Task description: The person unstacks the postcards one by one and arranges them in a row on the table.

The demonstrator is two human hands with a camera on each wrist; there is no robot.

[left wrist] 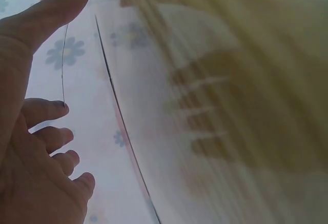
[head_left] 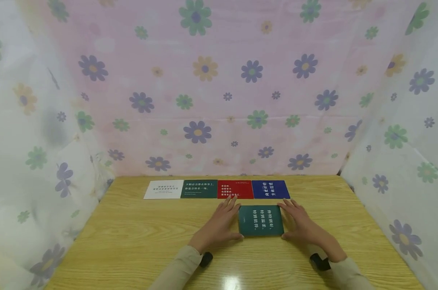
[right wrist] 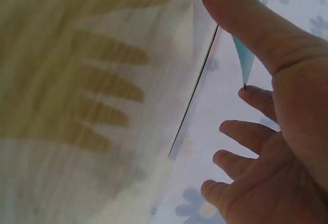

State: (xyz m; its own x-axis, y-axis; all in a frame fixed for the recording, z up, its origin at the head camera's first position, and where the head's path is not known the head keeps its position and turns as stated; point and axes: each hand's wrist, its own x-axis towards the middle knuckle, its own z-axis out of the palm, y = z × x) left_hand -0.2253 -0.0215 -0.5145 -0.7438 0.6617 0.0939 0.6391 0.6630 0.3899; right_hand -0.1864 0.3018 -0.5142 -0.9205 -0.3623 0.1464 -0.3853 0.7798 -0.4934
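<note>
A dark green card [head_left: 248, 230] with white writing is held level between my two hands, raised over the table. My left hand [head_left: 219, 225] holds its left edge, thumb at the near corner and index finger at the far one. In the left wrist view the card is edge-on, a thin line [left wrist: 63, 75] from thumb to index finger. My right hand [head_left: 301, 226] holds the right edge the same way, and the right wrist view shows the card [right wrist: 245, 60] between thumb and index finger. The other fingers of both hands are spread beneath card level.
Along the back of the wooden table [head_left: 139, 241] four-coloured cards lie in a row: white [head_left: 161, 195], green [head_left: 197, 194], red [head_left: 244, 188] and blue [head_left: 281, 189]. Flowered cloth [head_left: 219, 104] hangs behind and at both sides.
</note>
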